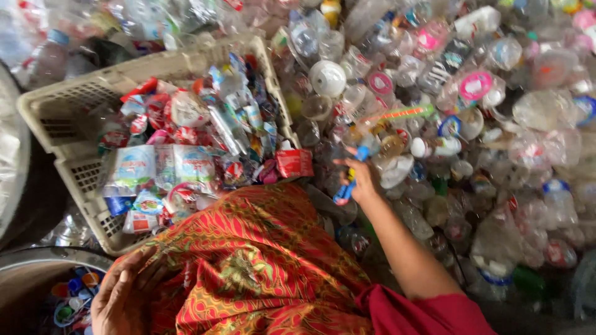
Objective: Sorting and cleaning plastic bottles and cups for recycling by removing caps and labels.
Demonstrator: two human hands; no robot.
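Nearest the camera, the left hand (127, 298) lies open and flat, fingers spread, on the red and orange patterned cloth (261, 260) over the person's lap, holding nothing; just beside it sits a round metal basin (31, 273) with coloured bottle caps (71, 301) in it. Farther out, the right hand (360, 180) is closed around a small blue plastic piece (346, 191), gripping it at the near edge of the heap of clear plastic bottles and cups (472, 124). To the left of that hand stands a cream plastic crate (62, 111), tilted and full of torn labels and wrappers (186, 142).
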